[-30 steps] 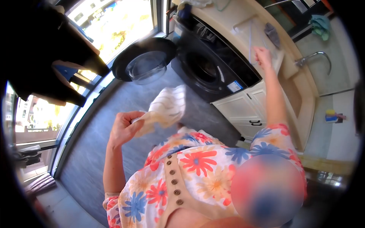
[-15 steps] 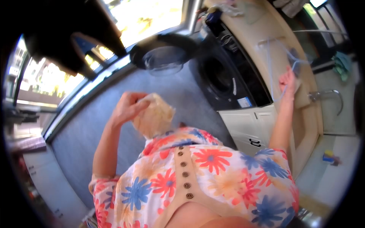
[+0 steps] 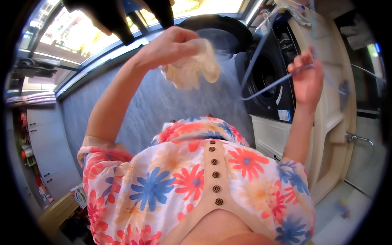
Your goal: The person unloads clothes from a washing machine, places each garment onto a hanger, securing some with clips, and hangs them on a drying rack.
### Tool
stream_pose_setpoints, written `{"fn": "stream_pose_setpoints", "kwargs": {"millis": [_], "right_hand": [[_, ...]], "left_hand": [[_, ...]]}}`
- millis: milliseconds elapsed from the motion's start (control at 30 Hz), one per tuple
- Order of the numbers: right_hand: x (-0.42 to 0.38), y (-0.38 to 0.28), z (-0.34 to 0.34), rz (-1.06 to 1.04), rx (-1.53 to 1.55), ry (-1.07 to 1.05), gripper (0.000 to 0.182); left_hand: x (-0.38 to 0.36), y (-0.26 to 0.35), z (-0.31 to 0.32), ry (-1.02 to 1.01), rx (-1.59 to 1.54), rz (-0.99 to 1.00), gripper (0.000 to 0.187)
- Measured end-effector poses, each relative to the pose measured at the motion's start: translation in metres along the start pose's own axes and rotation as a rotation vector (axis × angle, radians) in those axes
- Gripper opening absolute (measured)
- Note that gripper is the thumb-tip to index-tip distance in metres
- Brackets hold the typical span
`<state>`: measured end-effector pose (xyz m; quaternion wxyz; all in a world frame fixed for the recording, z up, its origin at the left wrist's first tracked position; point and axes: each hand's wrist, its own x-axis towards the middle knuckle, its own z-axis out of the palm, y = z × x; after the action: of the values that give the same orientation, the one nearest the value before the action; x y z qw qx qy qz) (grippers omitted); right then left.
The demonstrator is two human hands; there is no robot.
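Note:
My left hand (image 3: 173,47) is raised at the left of centre, its fingers closed on a crumpled cream-coloured cloth (image 3: 185,72) that hangs down below it. The cloth's exact kind I cannot make out. On the right, my right hand (image 3: 307,79) has its fingers curled round a light blue clothes hanger (image 3: 271,86). The hanger is tilted and partly smeared by motion, one corner pointing toward the floor. The two hands are apart, and the cloth and hanger do not touch.
A black washing machine (image 3: 281,67) stands beyond the hanger, its round door (image 3: 241,38) swung out. A pale counter (image 3: 326,41) with a basin and tap (image 3: 359,139) runs along the right. Dark clothes (image 3: 98,14) hang by the window. White cabinets (image 3: 51,141) stand left.
My left hand has moved up and to the right with the cloth. The hanger has been lifted off the counter side and swung inward in front of the washing machine.

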<state>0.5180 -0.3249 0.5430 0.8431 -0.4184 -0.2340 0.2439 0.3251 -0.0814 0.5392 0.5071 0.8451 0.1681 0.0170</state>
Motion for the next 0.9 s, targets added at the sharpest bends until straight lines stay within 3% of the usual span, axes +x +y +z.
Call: {"fn": "stream_pose_setpoints", "kwargs": {"millis": [33,133,233,267,333,433,533,633,733,800,833,900], "right_hand": [[0.023,0.001,-0.009,0.144,0.17,-0.081,0.033],[0.064,0.023,-0.001,0.132,-0.14,0.052,0.03],[0.074,0.019,0.008,0.048,0.043,-0.054,0.035],[0.076,0.009,0.006,0.039,0.149,-0.246,0.043],[0.077,-0.006,0.016,-0.029,0.258,-0.399,0.051],[0.076,-0.01,0.039,-0.131,0.199,-0.401,0.054],[0.082,-0.005,0.048,-0.152,0.13,-0.336,0.046],[0.092,-0.003,0.041,-0.11,0.291,-0.377,0.037],[0.093,-0.004,0.047,-0.035,0.469,-0.471,0.031],[0.1,0.012,0.054,0.023,0.58,-0.633,0.033],[0.095,0.024,0.064,0.068,0.552,-0.518,0.04],[0.094,0.066,0.064,0.081,0.385,-0.471,0.045]], "left_hand": [[0.001,0.002,-0.001,0.034,0.019,-0.002,0.035],[0.002,0.012,-0.006,0.089,0.081,-0.009,0.038],[0.0,0.019,-0.011,0.143,0.139,-0.023,0.039],[0.001,0.02,-0.011,0.156,0.123,-0.089,0.042],[-0.005,0.037,-0.012,0.169,0.172,-0.158,0.043],[-0.001,0.045,-0.007,0.249,0.286,-0.216,0.044],[0.0,0.051,-0.008,0.289,0.313,-0.251,0.045],[-0.001,0.053,-0.011,0.301,0.252,-0.251,0.047],[-0.007,0.052,-0.013,0.323,0.25,-0.226,0.039],[-0.011,0.059,-0.023,0.106,0.155,-0.106,0.027],[-0.013,0.061,-0.029,-0.001,0.108,-0.045,0.022],[-0.016,0.06,-0.033,0.051,0.169,0.06,0.022]]}}
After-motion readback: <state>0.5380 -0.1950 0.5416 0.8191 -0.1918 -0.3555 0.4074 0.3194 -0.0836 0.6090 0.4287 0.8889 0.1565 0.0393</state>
